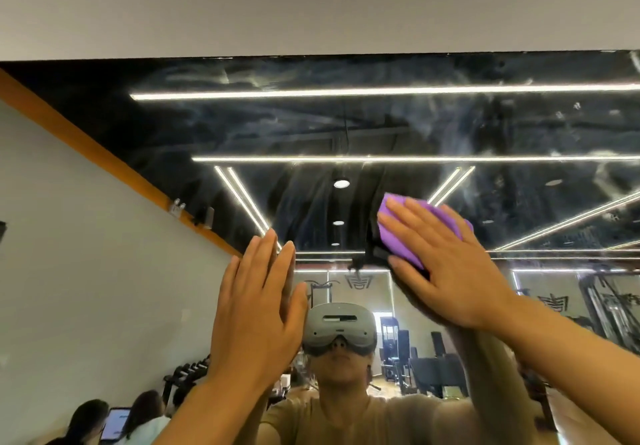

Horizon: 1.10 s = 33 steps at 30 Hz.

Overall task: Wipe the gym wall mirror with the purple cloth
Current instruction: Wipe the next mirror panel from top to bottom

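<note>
Head view, right hand point(446, 261) flat, fingers straight, pressing purple cloth point(398, 240) on smeared wall mirror point(346, 126), left hand point(256, 309) open-palmed on glass beside it, reflected headset point(339, 330) between, reflected dumbbell rack point(187, 372) lower left.

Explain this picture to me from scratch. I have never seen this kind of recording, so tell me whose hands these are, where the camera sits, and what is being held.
There is no machine here, only a person working with bare hands. The single picture comes from a wide-angle camera worn on that person's head, tilted up at a large wall mirror in a gym.

Because it is a mirror, you also see the wearer reflected, with the grey headset carrying the camera, and gym equipment reflected behind.

The right hand lies flat with straight fingers, pressing a purple cloth against the glass. The left hand is open too, palm toward the mirror, holding nothing; it appears to rest on the glass, meeting its own reflection.

The pale smears across the upper mirror are streaks on the glass. The bright lines are reflected ceiling lights.
</note>
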Each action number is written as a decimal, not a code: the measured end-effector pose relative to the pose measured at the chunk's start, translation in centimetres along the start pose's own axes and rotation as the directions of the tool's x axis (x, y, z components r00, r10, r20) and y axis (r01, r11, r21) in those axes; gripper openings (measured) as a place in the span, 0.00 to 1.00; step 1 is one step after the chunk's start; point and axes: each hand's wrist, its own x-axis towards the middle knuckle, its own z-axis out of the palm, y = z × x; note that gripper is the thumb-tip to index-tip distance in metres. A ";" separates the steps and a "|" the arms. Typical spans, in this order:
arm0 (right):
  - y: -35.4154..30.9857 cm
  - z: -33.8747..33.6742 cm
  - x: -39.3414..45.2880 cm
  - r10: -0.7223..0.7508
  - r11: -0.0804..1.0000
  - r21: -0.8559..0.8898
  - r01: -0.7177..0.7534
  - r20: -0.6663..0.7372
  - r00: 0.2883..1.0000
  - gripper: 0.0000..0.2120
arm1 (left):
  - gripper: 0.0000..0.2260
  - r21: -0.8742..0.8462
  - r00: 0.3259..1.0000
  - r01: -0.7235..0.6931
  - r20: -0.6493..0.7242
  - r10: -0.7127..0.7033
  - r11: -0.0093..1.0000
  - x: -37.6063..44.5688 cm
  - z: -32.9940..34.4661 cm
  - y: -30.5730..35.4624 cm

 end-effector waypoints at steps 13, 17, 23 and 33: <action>4.9 -2.5 11.8 0.416 0.909 0.035 -0.415 -0.050 0.908 0.29 | 0.28 -0.011 1.000 0.025 0.008 -0.025 1.000 -0.6 0.1 1.0; 1.8 -1.4 4.6 0.342 0.940 0.053 -0.338 -0.135 0.930 0.31 | 0.24 -0.016 0.999 -0.042 -0.016 0.042 0.999 -0.6 1.1 1.2; -2.5 1.0 -7.9 0.213 0.977 0.020 -0.212 -0.084 0.973 0.30 | 0.23 -0.058 0.999 0.037 0.035 -0.035 0.998 -0.6 0.3 2.6; 2.6 -1.3 2.3 0.329 0.944 0.020 -0.328 -0.049 0.943 0.32 | 0.29 0.010 0.991 0.054 0.123 -0.055 0.999 -0.6 -0.5 3.0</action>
